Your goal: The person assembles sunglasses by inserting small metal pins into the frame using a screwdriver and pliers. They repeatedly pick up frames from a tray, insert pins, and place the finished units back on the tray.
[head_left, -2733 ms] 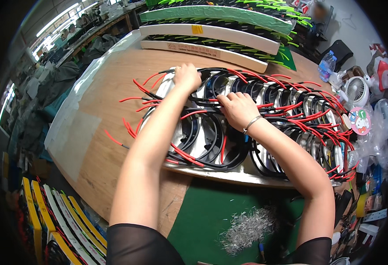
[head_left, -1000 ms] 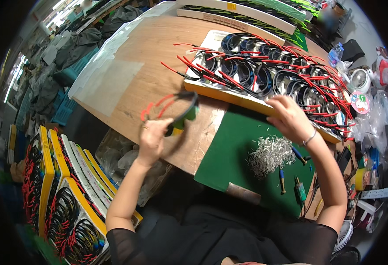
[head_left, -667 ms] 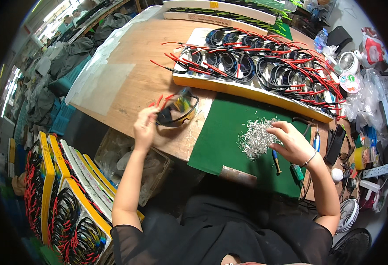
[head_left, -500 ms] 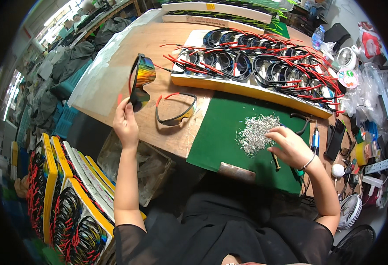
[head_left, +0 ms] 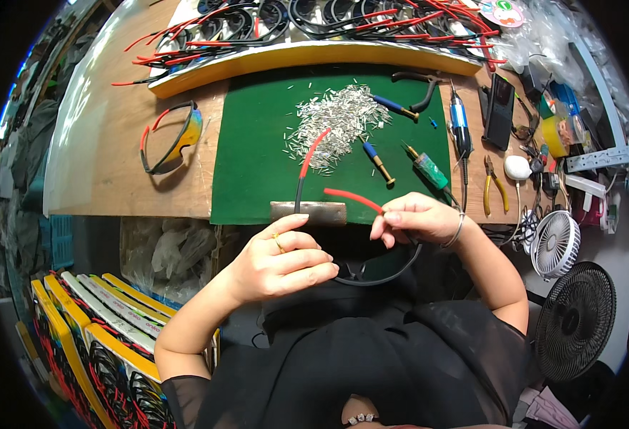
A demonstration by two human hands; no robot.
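Note:
My left hand (head_left: 282, 261) and my right hand (head_left: 421, 218) hold a pair of sunglasses (head_left: 382, 279) in front of my body, just off the near edge of the green mat (head_left: 253, 157). The fingers of each are closed around one of its black temples, whose red tips point away from me. The lens is mostly dark and hard to make out against my clothes. On the mat lies a heap of small silver metal pins (head_left: 339, 118). A worn metal bar (head_left: 307, 212) sits at the mat's near edge, beyond my left fingers.
Another pair of sunglasses (head_left: 185, 136) rests on the wooden table. Behind the mat is a yellow-edged tray (head_left: 314, 61) of sunglasses. Screwdrivers (head_left: 379, 164), yellow pliers (head_left: 495, 186), a phone (head_left: 499, 111) and a white fan (head_left: 555, 244) are at right. Filled trays (head_left: 125, 350) stand lower left.
My left hand has brought the sunglasses from the upper left down in front of my body. My right hand has left the pins and now grips a temple. The view has tilted down.

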